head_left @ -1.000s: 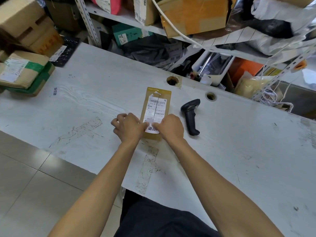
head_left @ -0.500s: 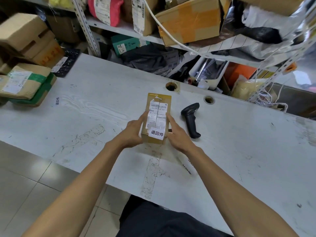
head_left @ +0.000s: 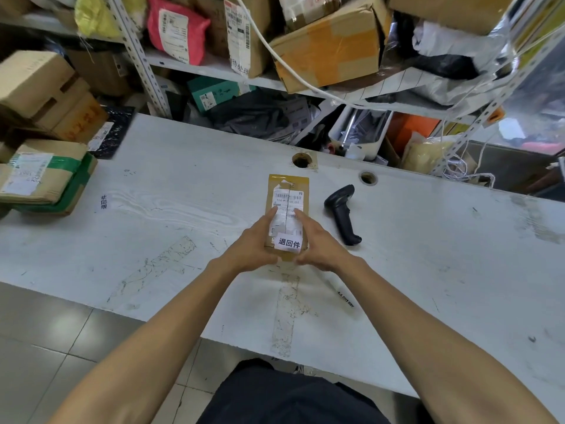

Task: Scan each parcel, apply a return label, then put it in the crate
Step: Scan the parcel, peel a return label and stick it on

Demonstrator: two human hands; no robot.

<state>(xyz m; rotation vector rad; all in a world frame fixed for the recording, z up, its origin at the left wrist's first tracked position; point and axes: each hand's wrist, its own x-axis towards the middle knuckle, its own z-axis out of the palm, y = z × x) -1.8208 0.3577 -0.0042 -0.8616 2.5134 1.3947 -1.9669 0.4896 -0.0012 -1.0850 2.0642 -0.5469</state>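
White bench (head_left: pixel 428 255): labelled parcel (head_left: pixel 287 209) between both hands, long axis pointing away.
Left hand (head_left: pixel 255 243) and right hand (head_left: pixel 318 243) fingers flank and hold it; no crate visible.

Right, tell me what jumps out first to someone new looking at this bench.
First, the small brown parcel at the table's centre, gripped on either side by the left hand and right hand, with a white return label stuck near its close end. Next, the black scanner lying just right of it, and the shelves behind crammed with packages.
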